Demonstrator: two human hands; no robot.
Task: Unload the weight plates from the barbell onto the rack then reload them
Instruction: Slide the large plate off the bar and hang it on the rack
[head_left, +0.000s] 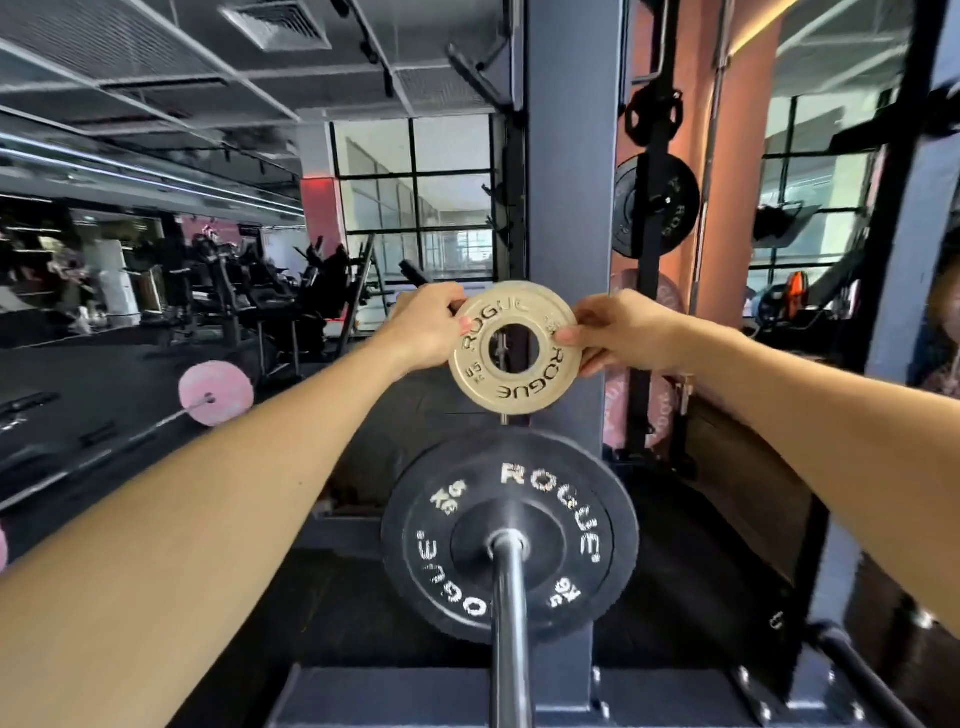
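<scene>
Head view: both hands hold a small pale plate upright in front of the rack post. Left hand fingers pinch its left rim, right hand fingers pinch the right rim. Plate sits in the air above a black plate that's on the barbell sleeve. More plates hang on rack pegs at right.

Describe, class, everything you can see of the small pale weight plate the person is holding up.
The small pale plate is a flat, cream-coloured, worn-looking disc with a large round centre hole and raised ROGUE lettering around its face. It is held upright, facing the camera, in front of the dark rack upright and above the black plate. The left hand pinches one edge, the right hand the other.
</scene>
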